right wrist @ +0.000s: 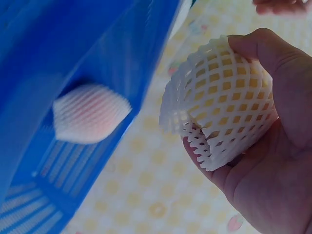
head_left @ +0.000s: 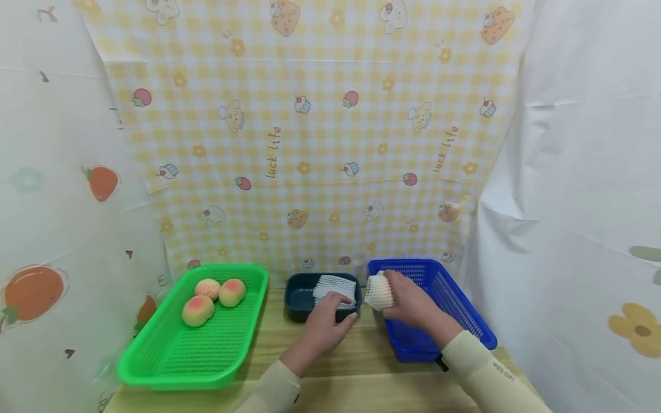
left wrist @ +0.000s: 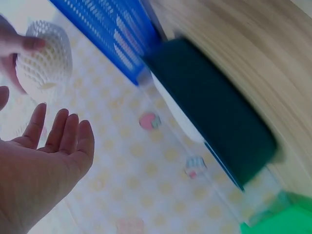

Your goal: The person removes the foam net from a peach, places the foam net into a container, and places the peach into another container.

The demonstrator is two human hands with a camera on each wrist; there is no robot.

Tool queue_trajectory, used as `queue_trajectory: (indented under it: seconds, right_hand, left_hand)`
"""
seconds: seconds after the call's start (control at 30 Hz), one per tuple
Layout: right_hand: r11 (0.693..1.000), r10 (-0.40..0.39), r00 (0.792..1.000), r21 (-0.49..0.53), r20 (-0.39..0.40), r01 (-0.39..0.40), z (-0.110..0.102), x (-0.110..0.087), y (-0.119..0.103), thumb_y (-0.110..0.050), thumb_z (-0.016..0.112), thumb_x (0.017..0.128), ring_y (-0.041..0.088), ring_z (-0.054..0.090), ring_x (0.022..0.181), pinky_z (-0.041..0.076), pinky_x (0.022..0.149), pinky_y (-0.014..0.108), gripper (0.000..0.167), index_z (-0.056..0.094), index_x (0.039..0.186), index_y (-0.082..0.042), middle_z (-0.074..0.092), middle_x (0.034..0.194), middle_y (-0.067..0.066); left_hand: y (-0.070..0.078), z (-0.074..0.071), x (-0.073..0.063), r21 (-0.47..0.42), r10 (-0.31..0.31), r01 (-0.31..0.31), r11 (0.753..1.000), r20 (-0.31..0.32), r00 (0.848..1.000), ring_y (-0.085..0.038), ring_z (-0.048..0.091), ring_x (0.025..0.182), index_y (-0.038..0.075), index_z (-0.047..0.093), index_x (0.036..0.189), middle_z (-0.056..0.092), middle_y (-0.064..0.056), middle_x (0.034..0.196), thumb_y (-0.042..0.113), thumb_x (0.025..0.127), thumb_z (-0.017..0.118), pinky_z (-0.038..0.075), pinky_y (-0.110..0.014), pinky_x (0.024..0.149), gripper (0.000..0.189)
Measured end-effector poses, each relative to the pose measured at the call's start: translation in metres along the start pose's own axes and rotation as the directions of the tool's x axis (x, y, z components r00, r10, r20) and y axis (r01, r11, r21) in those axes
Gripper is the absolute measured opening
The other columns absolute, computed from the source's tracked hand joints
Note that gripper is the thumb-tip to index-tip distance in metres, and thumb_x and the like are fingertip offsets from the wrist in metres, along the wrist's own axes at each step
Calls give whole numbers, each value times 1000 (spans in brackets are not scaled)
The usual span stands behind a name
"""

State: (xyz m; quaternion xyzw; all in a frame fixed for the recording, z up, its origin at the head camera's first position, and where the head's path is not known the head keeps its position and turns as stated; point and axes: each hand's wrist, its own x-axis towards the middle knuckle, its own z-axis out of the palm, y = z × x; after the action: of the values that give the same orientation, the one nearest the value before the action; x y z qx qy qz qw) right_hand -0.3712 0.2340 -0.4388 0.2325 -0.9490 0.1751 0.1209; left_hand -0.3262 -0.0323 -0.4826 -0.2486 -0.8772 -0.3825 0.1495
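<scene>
My right hand grips a peach in a white foam net beside the near-left rim of the blue basket. Through the mesh the fruit's yellow skin shows in the right wrist view, where the thumb presses on the net. My left hand holds nothing, its fingers relaxed and spread. In the head view it overlaps the front of a dark rectangular box with white foam nets inside. Another netted peach lies in the blue basket.
A green basket on the left holds three bare peaches. Baskets and box stand on a wooden table. A yellow checked cloth hangs behind, with white patterned sheets at both sides.
</scene>
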Motion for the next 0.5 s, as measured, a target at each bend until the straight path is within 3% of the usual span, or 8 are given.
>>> queue_trajectory:
  seconds: [0.23, 0.33, 0.5]
  right_hand:
    - [985, -169, 985, -28, -20, 169, 14, 0, -39, -27, 98, 77, 19, 64, 95, 58, 77, 40, 82, 55, 143, -5, 67, 114, 5]
    - [972, -230, 973, -50, -12, 229, 19, 0, -51, -31, 98, 79, 21, 65, 100, 59, 81, 42, 84, 55, 147, -8, 68, 120, 6]
    - [963, -263, 965, -59, 8, 263, 32, -2, -67, -35, 98, 82, 24, 65, 112, 61, 87, 44, 85, 55, 152, -10, 67, 130, 7]
  left_hand:
    - [-10, -25, -24, -24, -10, 7, 1000, -90, 996, -30, 64, 129, 7, 69, 130, 68, -8, 133, 24, 108, 74, 55, -57, 108, 29]
    - [-13, -34, -35, -47, -20, 15, 999, -109, 994, -31, 62, 131, 6, 68, 131, 66, -8, 134, 22, 107, 75, 53, -59, 109, 29]
    - [-19, -46, -49, -44, -55, 50, 998, -120, 991, -28, 63, 131, 10, 69, 131, 65, -5, 134, 23, 107, 76, 53, -57, 111, 28]
